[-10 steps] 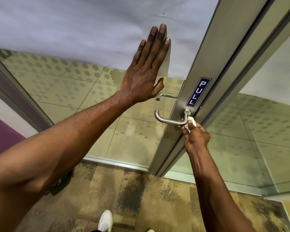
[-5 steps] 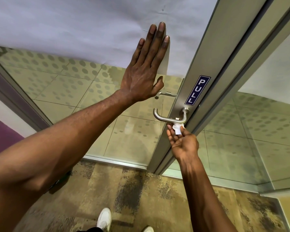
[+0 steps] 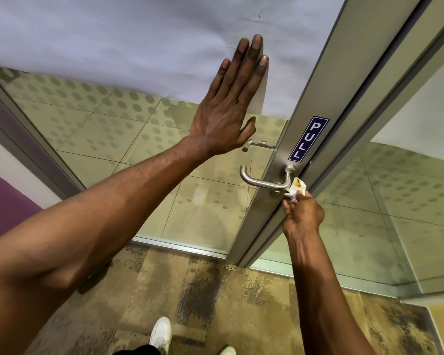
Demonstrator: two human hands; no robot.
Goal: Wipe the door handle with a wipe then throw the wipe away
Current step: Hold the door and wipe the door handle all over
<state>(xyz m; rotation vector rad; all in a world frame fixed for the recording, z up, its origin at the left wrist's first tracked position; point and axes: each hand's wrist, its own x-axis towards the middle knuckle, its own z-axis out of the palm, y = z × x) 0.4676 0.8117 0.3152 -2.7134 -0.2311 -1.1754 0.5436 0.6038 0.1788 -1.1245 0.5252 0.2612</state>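
A: Door handle (image 3: 264,181): a lever on the metal door stile (image 3: 280,160), below the PULL sign (image 3: 308,138); wiping is judged in progress.

B: Wipe (image 3: 296,188): pinched by the closed right hand (image 3: 303,213) at the lever's pivot end. A pass along the bar is called for next.

A: Left hand (image 3: 226,116): spread flat, pressed against the glass, nothing held.

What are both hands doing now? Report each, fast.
Left hand: open, flat against the glass door, holding nothing.
Right hand: closed on the wipe, right beside the door handle.
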